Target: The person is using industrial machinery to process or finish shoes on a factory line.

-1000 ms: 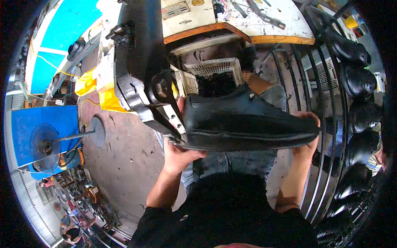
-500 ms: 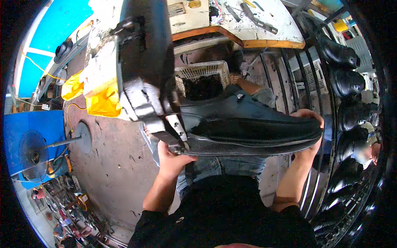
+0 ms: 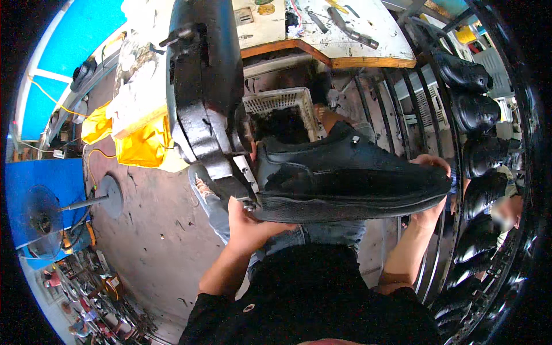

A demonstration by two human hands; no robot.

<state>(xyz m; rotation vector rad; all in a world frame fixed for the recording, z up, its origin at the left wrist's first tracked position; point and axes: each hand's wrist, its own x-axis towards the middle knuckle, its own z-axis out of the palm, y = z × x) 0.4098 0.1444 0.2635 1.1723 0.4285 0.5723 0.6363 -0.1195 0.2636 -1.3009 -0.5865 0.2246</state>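
A black shoe [image 3: 351,178] lies sideways across my front, its heel at the left and its toe at the right. My left hand [image 3: 250,227] is closed round the heel end, the thumb along the sole edge; its other fingers are mostly hidden behind the shoe. At the toe, my right hand [image 3: 428,213] grips from the far right, with fingertips over the upper. A dark machine head [image 3: 207,98] comes down from above, and its metal tip meets or nearly meets the heel's sole edge beside my left thumb. Whether they touch, I cannot tell.
Beyond the shoe is a pale plastic basket [image 3: 279,100] with black scraps. A worktable [image 3: 374,26] bearing tools stands behind it. Several black shoes [image 3: 480,112] line a rack on the right. Yellow bags [image 3: 144,144] hang left of the machine, and a fan [image 3: 46,224] stands farther left.
The shoe's heel has dropped slightly and come a little right, away from the machine body. My left hand moved right with it, its thumb reaching farther along the sole. My right hand keeps its grip.
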